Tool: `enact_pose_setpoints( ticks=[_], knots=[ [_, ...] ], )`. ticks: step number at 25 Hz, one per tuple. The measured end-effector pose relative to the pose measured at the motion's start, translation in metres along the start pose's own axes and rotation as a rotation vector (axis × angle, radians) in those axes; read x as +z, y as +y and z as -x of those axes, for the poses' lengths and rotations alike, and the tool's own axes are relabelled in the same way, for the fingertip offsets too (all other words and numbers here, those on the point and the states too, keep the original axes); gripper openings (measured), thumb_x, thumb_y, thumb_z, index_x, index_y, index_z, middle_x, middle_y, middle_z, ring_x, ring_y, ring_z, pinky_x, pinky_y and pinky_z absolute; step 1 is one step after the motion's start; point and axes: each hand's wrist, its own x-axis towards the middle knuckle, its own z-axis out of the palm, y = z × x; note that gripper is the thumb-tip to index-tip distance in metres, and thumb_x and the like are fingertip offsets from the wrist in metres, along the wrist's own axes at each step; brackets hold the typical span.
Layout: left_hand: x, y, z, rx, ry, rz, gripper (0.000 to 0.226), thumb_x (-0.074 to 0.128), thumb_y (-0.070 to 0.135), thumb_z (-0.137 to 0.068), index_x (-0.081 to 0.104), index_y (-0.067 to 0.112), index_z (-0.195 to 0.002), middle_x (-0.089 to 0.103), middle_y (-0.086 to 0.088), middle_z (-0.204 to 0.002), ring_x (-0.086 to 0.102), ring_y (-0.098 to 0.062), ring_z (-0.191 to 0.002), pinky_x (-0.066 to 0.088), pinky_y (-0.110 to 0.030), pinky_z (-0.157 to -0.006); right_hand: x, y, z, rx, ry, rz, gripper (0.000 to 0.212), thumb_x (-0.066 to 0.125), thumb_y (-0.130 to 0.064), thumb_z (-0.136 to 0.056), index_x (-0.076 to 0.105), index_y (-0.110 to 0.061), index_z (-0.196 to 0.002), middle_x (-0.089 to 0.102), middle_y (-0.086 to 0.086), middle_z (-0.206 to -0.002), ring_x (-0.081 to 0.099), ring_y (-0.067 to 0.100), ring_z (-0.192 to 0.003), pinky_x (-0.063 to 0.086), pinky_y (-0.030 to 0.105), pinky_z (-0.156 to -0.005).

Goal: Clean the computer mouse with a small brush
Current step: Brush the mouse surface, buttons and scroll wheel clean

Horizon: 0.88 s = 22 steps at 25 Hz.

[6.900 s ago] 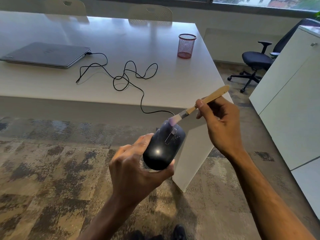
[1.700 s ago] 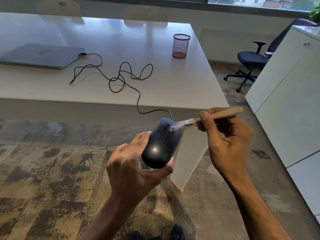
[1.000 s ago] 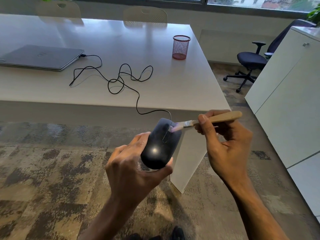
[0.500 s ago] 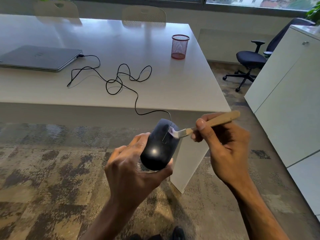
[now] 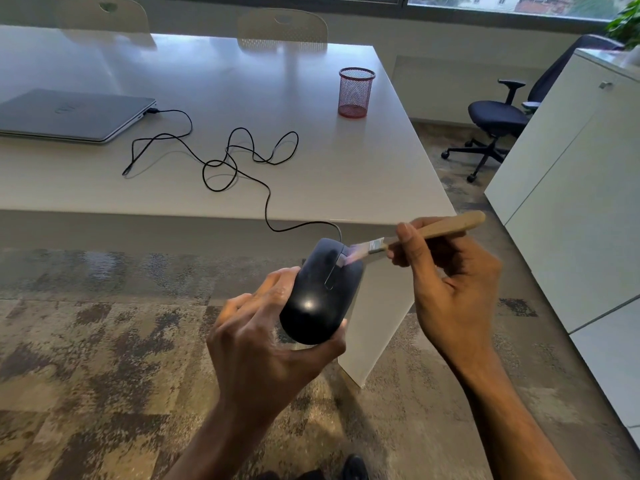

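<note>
Left hand: my left hand (image 5: 263, 344) holds the black mouse (image 5: 320, 292) in the air, below the near edge of the table (image 5: 363, 174), thumb along its right rear side and fingers (image 5: 273, 289) curled round its left side
Mouse: top side faces me, front end tilted away and up, a highlight on its back
Right hand: my right hand (image 5: 446, 289) pinches the wooden handle of the small brush (image 5: 415, 235) between thumb and fingers, the other fingers curled in below
Brush: handle points up and to the right; the pale bristles lie blurred on the front of the mouse, by the scroll wheel
Cable: the black cable (image 5: 242, 161) runs from the front of the mouse up over the table edge, loops across the top, and ends at the closed laptop (image 5: 69, 116)
Table: a red mesh pen cup (image 5: 356, 92) stands near the far right corner
Floor: patterned carpet (image 5: 104, 358) under my arms
Room: a black office chair (image 5: 495, 123) stands to the right, beside a white cabinet (image 5: 571, 202)
</note>
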Motion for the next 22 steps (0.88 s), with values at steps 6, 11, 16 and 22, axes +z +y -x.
enact_pose_setpoints(
  ticks=[6,11,16,22],
  knots=[
    [0.001,-0.001,-0.002,0.007,-0.002,-0.022,0.07,0.071,0.059,-0.065,0.067,0.008,-0.113,0.072,-0.002,-0.102,0.061,-0.004,-0.083,0.049,-0.031,-0.08,0.001,0.014,-0.019,0.117,0.037,-0.051,0.009,0.058,-0.033,-0.097,0.064,-0.027,-0.094,0.071,-0.014,-0.079,0.071,0.005,-0.075,0.057,0.02,-0.068],
    [0.001,-0.005,-0.004,0.0,-0.001,-0.037,0.071,0.07,0.059,-0.065,0.067,0.008,-0.114,0.072,-0.002,-0.102,0.064,-0.007,-0.082,0.05,-0.032,-0.08,0.003,0.016,-0.021,0.108,-0.04,-0.024,0.017,0.054,-0.032,-0.099,0.065,-0.019,-0.094,0.07,-0.016,-0.078,0.07,0.007,-0.073,0.055,0.02,-0.067],
    [0.003,-0.006,-0.006,0.018,-0.001,-0.032,0.07,0.069,0.058,-0.066,0.066,0.008,-0.114,0.072,-0.001,-0.101,0.062,-0.005,-0.081,0.051,-0.032,-0.078,0.005,0.011,-0.021,0.017,-0.094,-0.134,0.016,0.052,-0.024,-0.1,0.064,-0.02,-0.092,0.069,-0.013,-0.079,0.068,0.009,-0.071,0.056,0.022,-0.066],
    [0.003,-0.009,-0.008,0.012,-0.011,-0.032,0.071,0.068,0.06,-0.066,0.065,0.008,-0.114,0.072,0.0,-0.101,0.063,-0.006,-0.081,0.048,-0.029,-0.079,0.015,0.014,-0.027,0.087,-0.023,-0.039,0.017,0.052,-0.032,-0.101,0.063,-0.023,-0.091,0.069,-0.015,-0.079,0.069,0.008,-0.072,0.054,0.02,-0.066]
  ],
)
